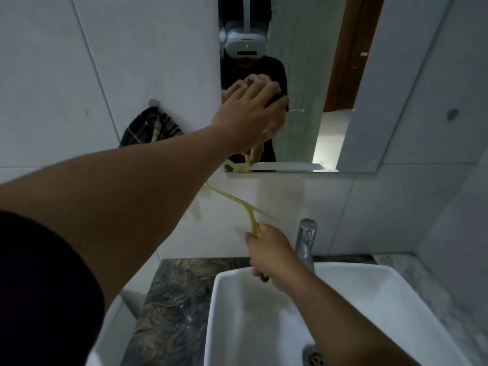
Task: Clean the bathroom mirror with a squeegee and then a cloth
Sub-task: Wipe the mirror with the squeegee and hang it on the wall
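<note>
The mirror (303, 75) hangs on the white tiled wall above the basin. My left hand (250, 114) lies flat against its lower left part, fingers stretched out, with nothing visible in it. My right hand (266, 249) is shut on the handle of a yellow squeegee (237, 202). The squeegee's blade slants across the wall tile just below the mirror's bottom edge, and the glass reflects part of it. A dark checked cloth (150, 128) hangs from a hook on the wall, left of the mirror.
A white rectangular basin (356, 291) sits below my right arm with a chrome tap (306, 241) behind it. A dark marbled counter (179, 299) runs to its left. In the glass I see a person wearing a headset and a door.
</note>
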